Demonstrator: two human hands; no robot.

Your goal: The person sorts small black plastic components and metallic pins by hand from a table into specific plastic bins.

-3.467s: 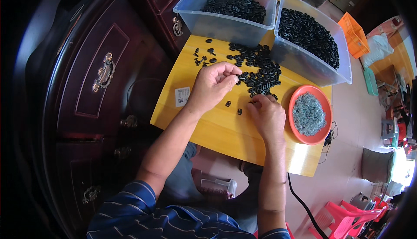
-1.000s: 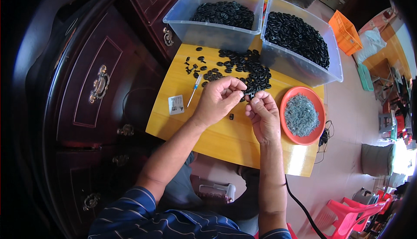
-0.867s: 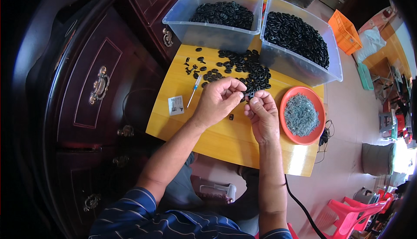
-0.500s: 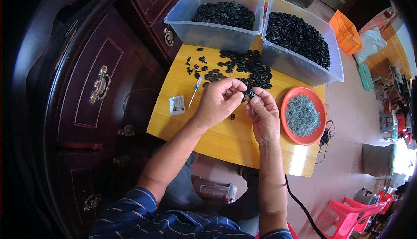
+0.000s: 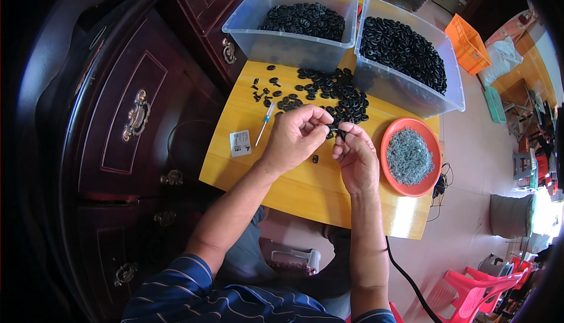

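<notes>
My left hand (image 5: 298, 137) and my right hand (image 5: 359, 158) meet over the middle of the yellow table (image 5: 288, 197). Both are closed in pinches on a small black plastic part (image 5: 339, 133) held between the fingertips; the fingers cover much of it. Just beyond my hands lies a loose heap of black oval parts (image 5: 346, 97). A single small black piece (image 5: 315, 159) rests on the wood below them. Left of my left hand lie a screwdriver (image 5: 264, 124) with a clear and blue handle and a white printed card (image 5: 239, 143).
Two clear plastic bins (image 5: 282, 44) (image 5: 405, 91) full of black parts stand at the table's far side. An orange-red bowl (image 5: 385, 167) of small metal screws sits at the right. Dark wooden drawers (image 5: 126, 129) line the left. A pink plastic chair (image 5: 470, 290) stands lower right.
My right fingers have turned and closed in nearer to my left fingertips, hiding more of the black part. My left hand has hardly moved.
</notes>
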